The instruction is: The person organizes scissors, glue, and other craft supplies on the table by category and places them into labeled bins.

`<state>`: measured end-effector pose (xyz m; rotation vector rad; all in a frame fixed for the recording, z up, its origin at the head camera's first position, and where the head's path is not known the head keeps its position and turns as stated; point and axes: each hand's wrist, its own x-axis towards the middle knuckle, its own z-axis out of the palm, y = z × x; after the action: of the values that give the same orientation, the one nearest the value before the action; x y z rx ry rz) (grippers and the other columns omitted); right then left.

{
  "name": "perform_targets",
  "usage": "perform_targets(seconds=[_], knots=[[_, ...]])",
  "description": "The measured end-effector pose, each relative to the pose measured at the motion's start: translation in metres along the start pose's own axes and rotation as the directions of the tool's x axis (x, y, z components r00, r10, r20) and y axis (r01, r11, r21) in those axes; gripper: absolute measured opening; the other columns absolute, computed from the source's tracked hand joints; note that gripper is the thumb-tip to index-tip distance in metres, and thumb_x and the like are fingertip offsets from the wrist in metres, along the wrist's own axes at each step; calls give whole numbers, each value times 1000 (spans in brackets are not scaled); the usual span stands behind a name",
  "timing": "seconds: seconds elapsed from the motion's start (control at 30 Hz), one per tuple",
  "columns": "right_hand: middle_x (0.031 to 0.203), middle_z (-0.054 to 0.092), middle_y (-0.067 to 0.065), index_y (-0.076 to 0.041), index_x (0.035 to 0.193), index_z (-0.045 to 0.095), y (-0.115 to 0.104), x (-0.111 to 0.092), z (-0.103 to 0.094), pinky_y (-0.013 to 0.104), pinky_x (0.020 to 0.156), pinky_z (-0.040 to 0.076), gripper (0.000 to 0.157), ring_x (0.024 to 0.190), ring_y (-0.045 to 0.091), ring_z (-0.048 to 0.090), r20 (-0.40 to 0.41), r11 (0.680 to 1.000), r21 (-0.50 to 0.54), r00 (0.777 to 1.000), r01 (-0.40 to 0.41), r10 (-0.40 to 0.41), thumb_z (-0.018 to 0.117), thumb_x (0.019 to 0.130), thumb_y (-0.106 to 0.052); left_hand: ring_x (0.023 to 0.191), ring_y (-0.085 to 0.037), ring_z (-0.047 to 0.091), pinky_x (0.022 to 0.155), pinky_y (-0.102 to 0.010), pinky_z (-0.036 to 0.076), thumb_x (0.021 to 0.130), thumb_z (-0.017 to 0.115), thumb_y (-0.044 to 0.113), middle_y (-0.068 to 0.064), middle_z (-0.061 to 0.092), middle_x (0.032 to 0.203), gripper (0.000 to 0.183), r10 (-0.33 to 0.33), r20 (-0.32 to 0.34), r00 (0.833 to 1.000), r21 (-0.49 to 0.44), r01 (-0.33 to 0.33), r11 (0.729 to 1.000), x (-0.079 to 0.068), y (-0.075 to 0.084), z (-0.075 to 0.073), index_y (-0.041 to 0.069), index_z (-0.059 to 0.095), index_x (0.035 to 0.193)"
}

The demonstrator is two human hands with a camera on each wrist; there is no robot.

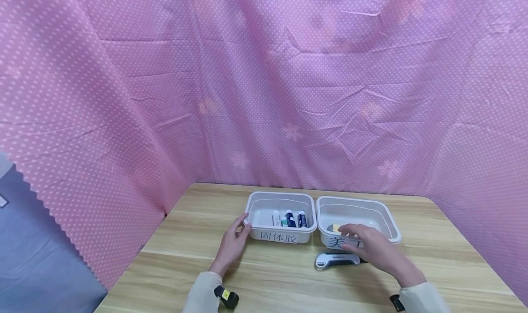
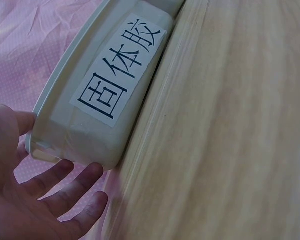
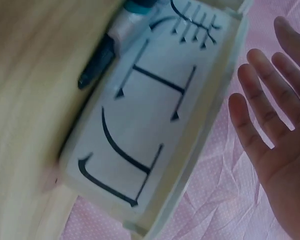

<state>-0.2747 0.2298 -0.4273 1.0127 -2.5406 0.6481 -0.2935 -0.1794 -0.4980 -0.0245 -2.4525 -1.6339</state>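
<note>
My left hand (image 1: 234, 244) touches the left front corner of a white plastic bin (image 1: 251, 207), its thumb and index finger at the rim. In the left wrist view the other fingers (image 2: 72, 192) spread loosely beside the wall. Several glue sticks (image 1: 290, 219) lie in that bin. My right hand (image 1: 371, 246) hovers before the front of a second white bin (image 1: 389, 221), holding nothing; the right wrist view shows its fingers (image 3: 270, 95) extended. A grey-and-black utility knife (image 1: 336, 260) lies on the table before this bin. Inside it is a yellow-and-grey object (image 1: 335, 228), partly hidden.
Both bins stand side by side on a wooden table (image 1: 280, 285). Printed paper labels face front on the left bin (image 2: 117, 70) and right bin (image 3: 140, 120). A pink dotted curtain (image 1: 288, 97) hangs behind the table and along its sides.
</note>
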Motion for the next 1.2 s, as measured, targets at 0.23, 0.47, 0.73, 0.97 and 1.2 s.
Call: perform_targets(seconds=[0.23, 0.47, 0.73, 0.97, 1.2], knots=[[111, 76, -1, -11, 116, 74, -4, -2, 9, 40, 87, 60, 33, 100, 18, 72, 80, 999, -4, 996, -34, 34, 82, 86, -23, 107, -28, 68, 95, -46, 57, 105, 55, 41, -22, 55, 144, 54, 27, -3, 1000, -1, -27, 1000, -1, -1, 0, 18, 47, 153], [108, 77, 1, -10, 115, 74, -4, -3, 17, 40, 86, 60, 32, 97, 18, 73, 111, 1000, 6, 994, -16, 15, 82, 86, -19, 107, -28, 67, 96, -46, 57, 105, 55, 41, -21, 55, 144, 53, 18, -1, 1000, 3, -18, 1000, -1, -2, 0, 20, 47, 154], [108, 78, -1, -12, 114, 75, -5, -7, 23, 42, 87, 60, 30, 100, 19, 73, 142, 1000, -6, 990, 2, -1, 82, 86, -21, 107, -29, 68, 96, -46, 57, 105, 55, 40, -23, 56, 143, 54, 27, -6, 1000, -3, -27, 1000, -3, -4, 1, 19, 47, 154], [106, 77, -4, -14, 111, 76, 1, -9, 30, 42, 87, 59, 30, 99, 15, 71, 177, 999, -31, 984, 11, -5, 84, 83, -20, 105, -28, 69, 95, -46, 57, 105, 56, 39, -23, 57, 142, 53, 30, -11, 999, -1, -30, 1000, -2, -6, 1, 19, 48, 153], [101, 75, -9, -18, 106, 77, 3, -12, 36, 39, 82, 59, 28, 93, 11, 70, 175, 997, -83, 984, 3, 12, 86, 80, -16, 103, -27, 68, 93, -44, 57, 105, 56, 38, -22, 57, 143, 52, 30, -12, 999, -8, -31, 999, -2, -5, 0, 19, 48, 153]])
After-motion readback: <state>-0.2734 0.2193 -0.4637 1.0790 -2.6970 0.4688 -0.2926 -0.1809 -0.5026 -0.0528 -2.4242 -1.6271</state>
